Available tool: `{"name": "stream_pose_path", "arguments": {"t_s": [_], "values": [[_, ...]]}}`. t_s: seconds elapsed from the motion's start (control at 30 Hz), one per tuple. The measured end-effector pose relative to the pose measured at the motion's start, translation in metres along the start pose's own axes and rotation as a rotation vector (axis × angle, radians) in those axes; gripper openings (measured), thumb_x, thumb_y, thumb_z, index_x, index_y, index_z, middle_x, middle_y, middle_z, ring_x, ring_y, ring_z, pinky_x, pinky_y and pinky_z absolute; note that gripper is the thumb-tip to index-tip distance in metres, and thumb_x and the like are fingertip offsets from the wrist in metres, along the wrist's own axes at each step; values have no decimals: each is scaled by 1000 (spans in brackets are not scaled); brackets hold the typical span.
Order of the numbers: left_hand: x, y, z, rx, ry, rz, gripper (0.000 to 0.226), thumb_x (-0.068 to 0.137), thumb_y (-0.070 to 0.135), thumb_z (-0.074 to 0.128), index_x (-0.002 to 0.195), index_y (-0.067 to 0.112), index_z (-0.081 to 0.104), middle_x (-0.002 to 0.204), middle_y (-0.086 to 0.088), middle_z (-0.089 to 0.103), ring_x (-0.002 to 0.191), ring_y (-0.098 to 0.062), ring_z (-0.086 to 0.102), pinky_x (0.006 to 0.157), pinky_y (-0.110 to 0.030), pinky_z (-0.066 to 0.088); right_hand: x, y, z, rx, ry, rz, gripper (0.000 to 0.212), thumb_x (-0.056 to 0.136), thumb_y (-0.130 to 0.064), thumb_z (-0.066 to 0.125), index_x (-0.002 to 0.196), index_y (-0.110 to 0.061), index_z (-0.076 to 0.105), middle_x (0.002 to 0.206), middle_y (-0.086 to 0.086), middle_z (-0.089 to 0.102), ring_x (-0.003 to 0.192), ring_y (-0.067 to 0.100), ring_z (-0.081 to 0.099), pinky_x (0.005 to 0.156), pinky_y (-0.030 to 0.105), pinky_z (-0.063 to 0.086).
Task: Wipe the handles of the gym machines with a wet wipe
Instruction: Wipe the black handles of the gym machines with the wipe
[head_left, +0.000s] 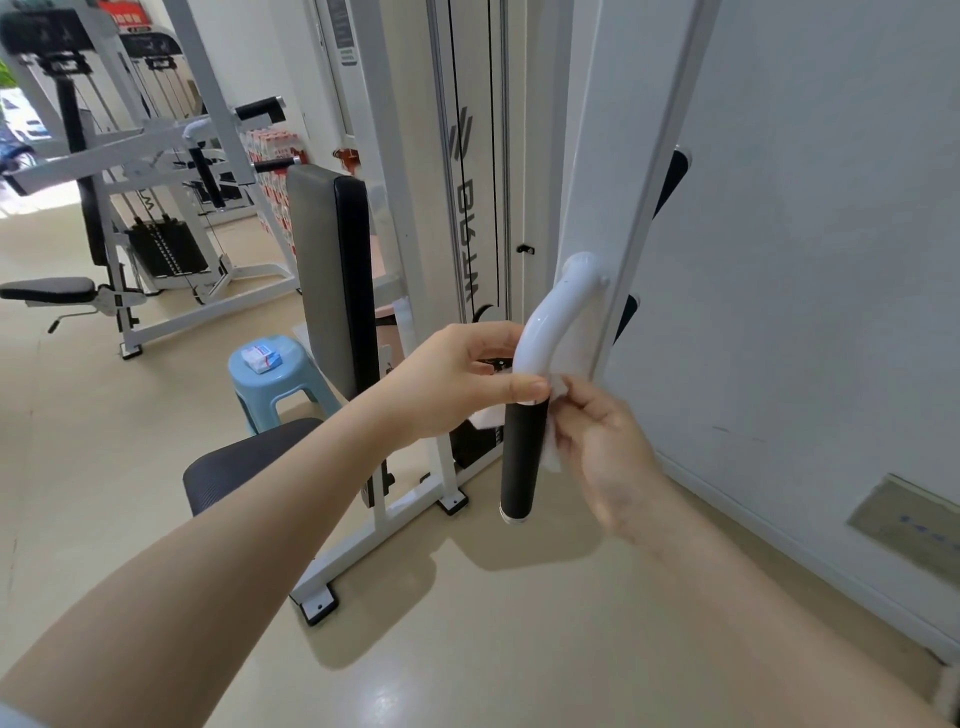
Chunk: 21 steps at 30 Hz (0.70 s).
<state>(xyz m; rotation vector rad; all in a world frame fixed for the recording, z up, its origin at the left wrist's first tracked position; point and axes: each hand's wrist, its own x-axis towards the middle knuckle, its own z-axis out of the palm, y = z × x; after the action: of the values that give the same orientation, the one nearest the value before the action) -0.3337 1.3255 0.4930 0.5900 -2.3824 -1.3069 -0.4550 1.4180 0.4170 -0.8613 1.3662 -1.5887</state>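
Grip: both hands pinch a wet wipe (553, 441) around the handle (524, 457); left hand (457, 379) at the sleeve's top, right hand (602, 441) beside it.
Progress: wiping looks barely begun; black sleeve below the grip remains.
Remaining: farther machines' handles (260, 108) likely too.

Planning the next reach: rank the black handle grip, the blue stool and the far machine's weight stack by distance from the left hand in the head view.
1. Black handle grip: just right of the left hand.
2. Blue stool: lower left, behind the backrest.
3. Weight stack: far left, across the floor.
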Motion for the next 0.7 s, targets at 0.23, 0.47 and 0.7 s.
{"name": "stream_pose_path", "arguments": {"t_s": [0.23,0.47,0.7], "values": [[2,-1,1,14,12,-6,25,81,20,70,95,38,62,96,16,68,98,-5,63,95,-29,48,-4,-3,7,7,85,152,22,96,-6,41,96,-10,62,87,10,67,69,15,62,51,15,48],[0,-14,2,-65,57,31,20,83,20,67,98,32,64,91,10,70,93,-9,65,89,-21,51,-8,28,2,-930,264,-1155,9,91,-4,48,97,-10,53,105,3,49,96,19,53,92,20,43],[3,-6,-13,-85,-37,-46,28,77,27,68,103,15,65,84,7,67,72,2,61,60,-6,42,10,34,-19,-1672,-75,-1551,20,84,-1,55,95,-6,71,96,3,71,91,21,62,86,32,44]]}}
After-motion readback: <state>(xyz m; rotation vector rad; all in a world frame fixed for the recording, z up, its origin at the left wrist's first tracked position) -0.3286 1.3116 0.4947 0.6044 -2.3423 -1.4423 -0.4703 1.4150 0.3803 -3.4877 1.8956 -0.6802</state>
